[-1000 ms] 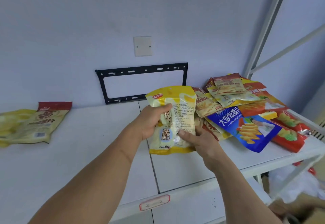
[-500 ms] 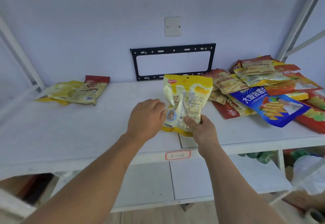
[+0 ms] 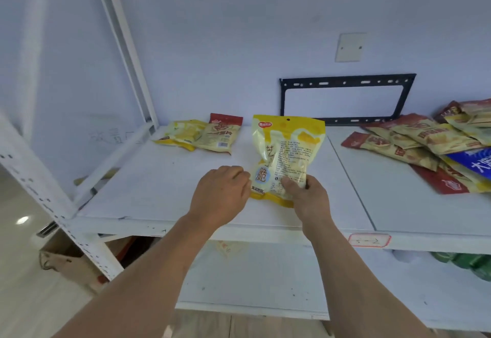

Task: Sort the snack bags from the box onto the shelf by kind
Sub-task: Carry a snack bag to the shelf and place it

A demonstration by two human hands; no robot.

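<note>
Right hand point(image 3: 309, 197) pinches the lower right corner of the yellow snack bag point(image 3: 288, 155), thumb on the front, fingers curled behind. Bag is held upright above the white shelf point(image 3: 164, 189), left of the panel seam. Left hand point(image 3: 221, 195) sits just beside the bag's lower left edge, fingers loosely curled, holding nothing; contact with the bag unclear. A second ago it gripped the bag's left side; now it is off. Bag and both hands have shifted left along the shelf, away from the mixed pile point(image 3: 427, 146) at right. The two sorted bags at back left, a yellow one point(image 3: 183, 134) and a red-topped one point(image 3: 221, 137), are nearer now. Black wall bracket point(image 3: 345, 98) is behind, a paper label point(image 3: 369, 240) on the shelf's front edge.
</note>
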